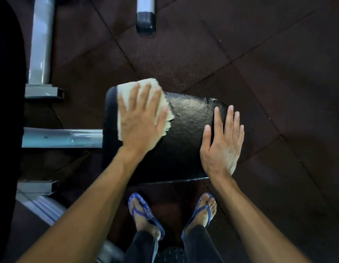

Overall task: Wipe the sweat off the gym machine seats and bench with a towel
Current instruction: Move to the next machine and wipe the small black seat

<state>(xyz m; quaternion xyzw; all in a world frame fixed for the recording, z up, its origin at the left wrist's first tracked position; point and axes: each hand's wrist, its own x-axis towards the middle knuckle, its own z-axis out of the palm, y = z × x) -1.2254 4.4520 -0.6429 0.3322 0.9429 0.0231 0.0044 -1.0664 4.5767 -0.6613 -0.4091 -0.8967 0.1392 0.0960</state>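
**A:** So we're wiping down the seat in the middle of the frame, black vinyl pad, shiny and cracked near its upper right corner. We're pressing the towel flat onto its upper left part with the left hand, fingers straight and spread on top of the cloth, not curled around it.

**B:** And the right hand? Looks like we're just resting it open along the pad's right edge, holding nothing.

**A:** Yep, probably bracing. The towel's looking soft, light and floppy, folded a few layers thick, so a flat palm is probably working better than pinching a corner. Vinyl's likely slick, so it should be gliding easily. We're standing in blue flip-flops at the bottom of the frame.
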